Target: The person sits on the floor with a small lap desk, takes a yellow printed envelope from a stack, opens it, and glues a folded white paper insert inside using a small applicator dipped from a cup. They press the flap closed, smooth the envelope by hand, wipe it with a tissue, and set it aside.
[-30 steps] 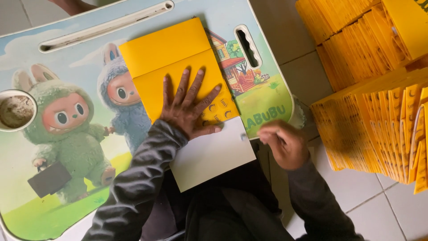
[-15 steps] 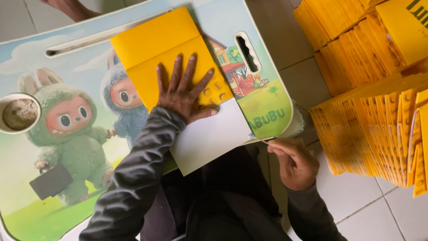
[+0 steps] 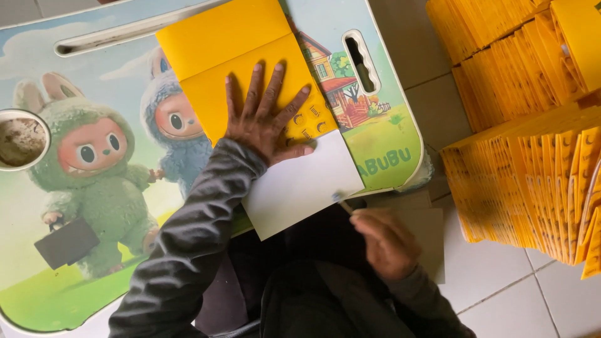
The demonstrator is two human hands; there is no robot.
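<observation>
My left hand [image 3: 266, 116] lies flat with fingers spread on a yellow folded card sheet [image 3: 231, 69], pressing it onto a small lap table [image 3: 94, 188] printed with cartoon rabbit-eared creatures. The sheet's white flap [image 3: 300, 184] hangs over the table's near edge. My right hand [image 3: 385, 241] is below the table edge, closed around a thin stick-like tool [image 3: 341, 201] whose tip meets the corner of the white flap.
Stacks of several yellow folded cards [image 3: 532, 181] stand on the tiled floor at the right, with more [image 3: 513, 50] behind them. A round cup holder with a brownish inside [image 3: 22, 139] sits in the table's left edge. A slot handle [image 3: 362, 59] is at the table's right.
My right hand dropped from the white flap's right edge toward my lap, then came back up with the thin tool at the flap's corner. My left hand stayed pressed on the yellow sheet.
</observation>
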